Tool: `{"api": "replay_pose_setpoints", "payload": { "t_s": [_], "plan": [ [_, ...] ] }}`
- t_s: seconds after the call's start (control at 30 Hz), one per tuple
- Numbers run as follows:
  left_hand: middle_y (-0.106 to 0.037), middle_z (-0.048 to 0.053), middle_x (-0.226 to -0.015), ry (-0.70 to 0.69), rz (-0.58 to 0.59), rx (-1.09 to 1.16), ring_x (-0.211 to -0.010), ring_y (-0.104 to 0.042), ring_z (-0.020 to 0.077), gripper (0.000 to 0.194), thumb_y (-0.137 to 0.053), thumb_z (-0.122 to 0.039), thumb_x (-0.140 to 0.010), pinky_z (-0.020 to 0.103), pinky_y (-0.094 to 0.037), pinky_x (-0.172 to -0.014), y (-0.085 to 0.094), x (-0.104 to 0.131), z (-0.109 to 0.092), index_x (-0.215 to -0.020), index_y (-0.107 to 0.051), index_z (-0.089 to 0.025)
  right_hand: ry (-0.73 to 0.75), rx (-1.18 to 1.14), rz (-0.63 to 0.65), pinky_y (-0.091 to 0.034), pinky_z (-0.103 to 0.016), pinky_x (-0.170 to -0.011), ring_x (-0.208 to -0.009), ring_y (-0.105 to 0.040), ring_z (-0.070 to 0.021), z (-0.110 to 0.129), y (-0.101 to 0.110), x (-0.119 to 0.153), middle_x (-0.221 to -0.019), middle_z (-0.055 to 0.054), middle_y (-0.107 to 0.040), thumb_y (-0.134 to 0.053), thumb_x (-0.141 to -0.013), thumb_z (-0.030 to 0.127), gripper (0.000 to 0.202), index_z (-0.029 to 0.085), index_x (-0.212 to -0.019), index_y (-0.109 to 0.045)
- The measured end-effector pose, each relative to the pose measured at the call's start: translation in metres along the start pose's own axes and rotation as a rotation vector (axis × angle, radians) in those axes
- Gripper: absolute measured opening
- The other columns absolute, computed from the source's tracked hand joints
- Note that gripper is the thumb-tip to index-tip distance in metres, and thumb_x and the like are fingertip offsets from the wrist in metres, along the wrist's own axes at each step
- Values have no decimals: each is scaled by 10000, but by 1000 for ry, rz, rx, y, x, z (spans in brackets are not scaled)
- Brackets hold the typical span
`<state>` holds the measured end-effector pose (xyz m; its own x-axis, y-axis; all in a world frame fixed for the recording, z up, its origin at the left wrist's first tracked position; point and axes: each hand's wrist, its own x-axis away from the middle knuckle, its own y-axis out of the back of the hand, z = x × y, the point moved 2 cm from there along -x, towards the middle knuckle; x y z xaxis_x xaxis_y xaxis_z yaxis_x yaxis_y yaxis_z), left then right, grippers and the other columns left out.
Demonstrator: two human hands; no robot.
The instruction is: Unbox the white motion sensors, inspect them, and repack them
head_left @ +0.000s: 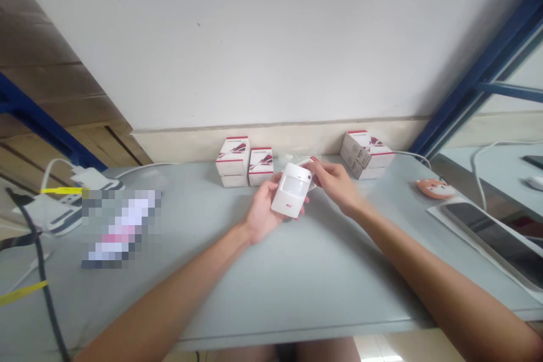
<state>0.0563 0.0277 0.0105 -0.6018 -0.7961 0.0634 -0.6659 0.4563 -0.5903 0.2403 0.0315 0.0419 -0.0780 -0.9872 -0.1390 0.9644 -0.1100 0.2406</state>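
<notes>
A white motion sensor (290,191) with a curved window and small red lettering is held tilted above the table. My left hand (263,212) is wrapped around it from the left and below, with fingertips showing at its right edge. At the sensor's upper right corner, my right hand (335,184) has its fingers closed together. What they pinch is hidden behind the sensor. Just behind both hands lie a clear plastic bag (292,158) and a red-and-white item (313,159), partly covered by the right fingers.
White-and-red boxes (234,157) stand by the wall, with another box (261,165) beside them and more boxes (369,153) to the right. Power strips (63,212) and cables sit left, near a blurred-out flat object (123,226). An orange mouse (436,188) and dark device (487,232) lie right.
</notes>
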Motion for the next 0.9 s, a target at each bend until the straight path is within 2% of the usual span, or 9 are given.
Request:
{"api": "replay_pose_setpoints", "payload": {
  "t_s": [0.1,0.2,0.37,0.6,0.77,0.9],
  "plan": [
    [-767,156,-961,92,60,13,-731,-709,295,457,-490,-399,-885,384,-488,-675,5,-4,2,-1258,-611,-165,22,-4,-96,-437,-302,-678,-706,-552,-172,-2,2,-1,-768,-17,-664,-596,-909,470,340,230,-872,-835],
    [-758,181,-917,194,147,-1,-739,-697,304,467,-481,-414,-847,393,-497,-677,9,-6,3,-1157,-665,-118,63,-20,-192,-389,-299,-597,-654,-498,-159,-6,8,-5,-794,-24,-662,-610,-892,489,348,234,-911,-846],
    [-755,194,-926,263,157,3,-753,-701,328,522,-496,-400,-809,395,-499,-654,12,-5,3,-1222,-638,-114,65,-90,-319,-374,-301,-567,-620,-464,-150,-7,22,-13,-762,-32,-642,-628,-876,484,323,246,-895,-846],
    [-751,146,-949,227,103,0,-763,-711,333,567,-512,-328,-782,386,-516,-599,10,-2,4,-1322,-586,-172,76,-143,-402,-306,-296,-519,-586,-408,-135,-10,30,-18,-749,-20,-579,-630,-873,448,280,260,-829,-833],
    [-756,172,-855,213,90,-110,-683,-697,322,599,-493,-366,-792,372,-503,-568,9,0,5,-1326,-596,-115,108,-172,-441,-315,-298,-514,-592,-417,-133,-10,34,-20,-735,-20,-552,-641,-877,437,266,255,-806,-822],
    [-768,153,-868,173,76,-154,-667,-713,316,647,-475,-373,-805,357,-502,-553,9,1,4,-1409,-525,-146,100,-186,-463,-310,-280,-466,-565,-408,-120,-10,37,-21,-733,-21,-556,-655,-868,439,260,242,-807,-812]
  ]
}}
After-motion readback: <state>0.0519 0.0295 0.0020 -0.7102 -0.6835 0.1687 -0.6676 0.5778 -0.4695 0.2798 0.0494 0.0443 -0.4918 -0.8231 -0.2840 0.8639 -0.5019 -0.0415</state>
